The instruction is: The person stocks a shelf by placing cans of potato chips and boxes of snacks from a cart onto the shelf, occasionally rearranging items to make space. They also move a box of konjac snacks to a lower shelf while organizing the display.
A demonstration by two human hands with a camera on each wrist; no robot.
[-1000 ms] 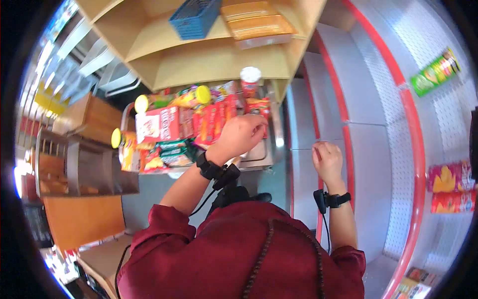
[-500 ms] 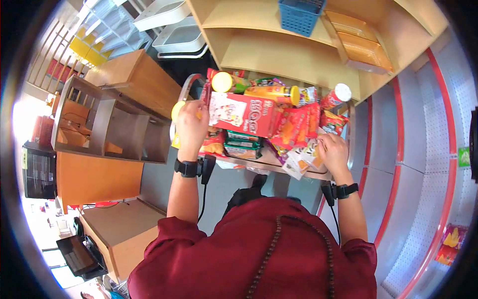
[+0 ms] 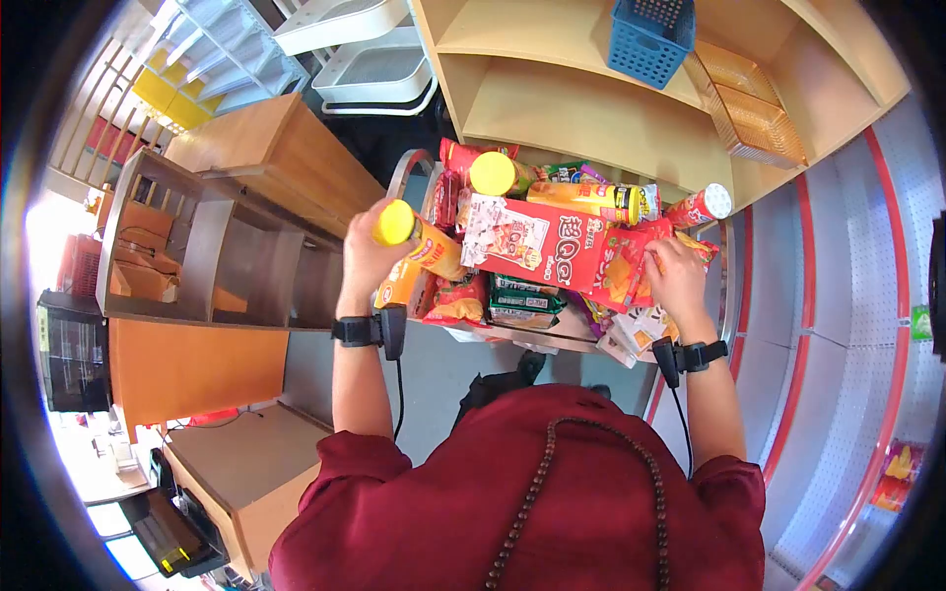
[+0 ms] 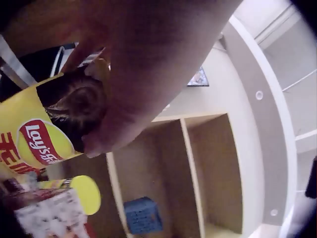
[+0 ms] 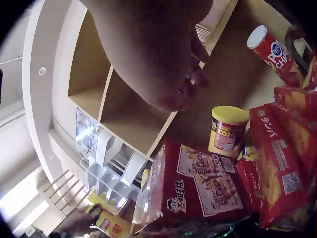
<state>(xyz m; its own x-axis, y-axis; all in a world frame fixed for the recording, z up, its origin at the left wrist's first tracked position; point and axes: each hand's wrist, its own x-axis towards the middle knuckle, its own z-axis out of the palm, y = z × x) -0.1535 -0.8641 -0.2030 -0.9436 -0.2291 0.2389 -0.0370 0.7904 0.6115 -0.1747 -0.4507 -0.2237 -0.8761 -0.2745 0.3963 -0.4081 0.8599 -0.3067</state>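
Note:
My left hand (image 3: pixel 367 258) grips a yellow Lay's chip canister (image 3: pixel 440 254) near its yellow cap, at the left end of a loaded cart (image 3: pixel 730 286). In the left wrist view, thumb and fingers wrap the dark end of this canister (image 4: pixel 42 141), which lies tilted. My right hand (image 3: pixel 680 284) hovers close over the red snack bags (image 3: pixel 623 268) at the cart's right side, its fingers loosely bent, and no held item shows in the right wrist view. Between the hands lies a large red snack box (image 3: pixel 564 248).
More yellow-capped canisters (image 3: pixel 589 201), a red chip can (image 3: pixel 702 205) and green packets (image 3: pixel 522 300) crowd the cart. Behind it stands a wooden shelf (image 3: pixel 581 108) with a blue basket (image 3: pixel 650 41) and an amber tray (image 3: pixel 754 118). Grey shelving with red edges (image 3: pixel 810 266) runs along the right.
The view has swung left. My left hand has crossed from the cart's right part to its left end and taken the canister, tilting it. The right hand has come from beside the shelves to the bags.

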